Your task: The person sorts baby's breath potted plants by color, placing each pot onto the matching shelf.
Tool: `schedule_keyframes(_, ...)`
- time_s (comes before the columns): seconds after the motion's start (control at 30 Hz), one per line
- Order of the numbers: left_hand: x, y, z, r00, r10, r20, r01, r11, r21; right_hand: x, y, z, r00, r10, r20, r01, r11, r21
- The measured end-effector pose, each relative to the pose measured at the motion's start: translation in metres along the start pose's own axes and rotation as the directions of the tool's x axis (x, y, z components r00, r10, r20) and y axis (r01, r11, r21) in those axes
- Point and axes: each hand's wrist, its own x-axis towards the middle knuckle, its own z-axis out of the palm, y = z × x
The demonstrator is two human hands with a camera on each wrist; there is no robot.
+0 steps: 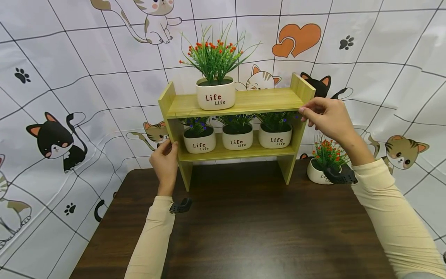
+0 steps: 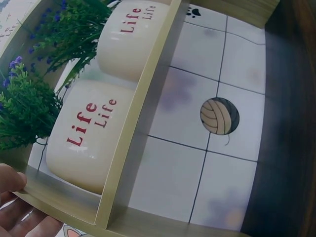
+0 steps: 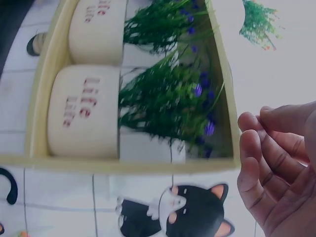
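Note:
A two-tier light wooden shelf [image 1: 268,100] stands against the wall. My left hand [image 1: 165,162] pinches its left side panel, with the thumb [image 2: 12,178] on the inner face and the fingers outside. By the upper right corner is my right hand [image 1: 325,115], loosely curled, thumb near the fingertips and nothing seen between them. A white "Life" pot [image 1: 216,95] with orange-flowered grass sits on the top board, left of centre. Below it, three similar pots with purple flowers stand in a row: left pot [image 1: 199,140], middle pot [image 1: 237,137], right pot [image 1: 275,136].
Another pot [image 1: 318,172] with orange flowers stands on the dark wooden table [image 1: 265,228], right of the shelf, partly behind the right wrist camera [image 1: 339,176]. A cat-patterned wall covering [image 1: 115,89] hangs directly behind.

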Motion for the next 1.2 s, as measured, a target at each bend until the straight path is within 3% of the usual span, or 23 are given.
schedule_keyframes(0.37,0.001,-0.001,-0.001,1.0,-0.002,-0.01,0.003,1.0,0.021,-0.032,0.046,-0.025,0.994,0.113,0.006,-0.112,0.991,-0.074)
schedule_keyframes(0.63,0.001,-0.001,0.0,1.0,0.001,-0.012,-0.001,1.0,0.025,-0.061,0.082,-0.041,0.975,0.223,0.004,-0.221,0.968,-0.117)
schedule_keyframes(1.2,0.0,0.0,0.001,1.0,0.01,-0.014,-0.01,1.0,0.002,-0.118,0.146,-0.053,0.942,0.334,0.001,-0.333,0.94,-0.07)
